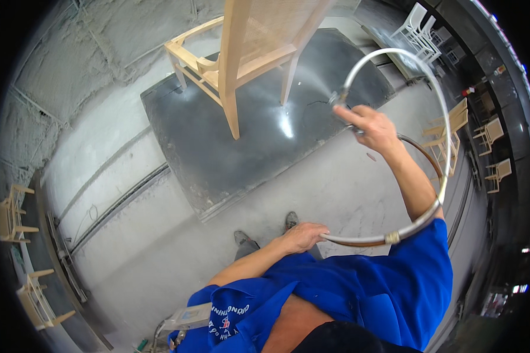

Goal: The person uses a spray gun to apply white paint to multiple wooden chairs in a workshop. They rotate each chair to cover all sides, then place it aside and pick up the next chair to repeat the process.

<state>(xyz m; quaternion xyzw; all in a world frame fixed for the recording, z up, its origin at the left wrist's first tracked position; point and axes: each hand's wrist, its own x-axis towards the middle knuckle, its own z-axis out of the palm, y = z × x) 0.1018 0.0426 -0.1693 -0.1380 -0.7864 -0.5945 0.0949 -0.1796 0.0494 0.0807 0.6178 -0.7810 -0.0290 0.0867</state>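
Note:
My right hand (374,127) is closed round a metal spray gun (337,103), held out ahead to the right. A pale mist leaves its nozzle toward a wooden chair (229,76) with a woven back panel, which stands apart from the gun. From the gun a whitish hose (439,97) loops up, round to the right and back toward my body. A brown hose (427,154) runs along with it. Near my waist my left hand (305,236) is closed on the hoses, just left of a taped joint (393,237).
Under the chair lies a dark rectangular platform (218,170). A grey, dust-coated wall (100,53) rises at the far left. More wooden chairs stand at the left (41,300) and right (490,132); white chairs (419,35) stand at the back right. A rail (121,203) crosses the floor.

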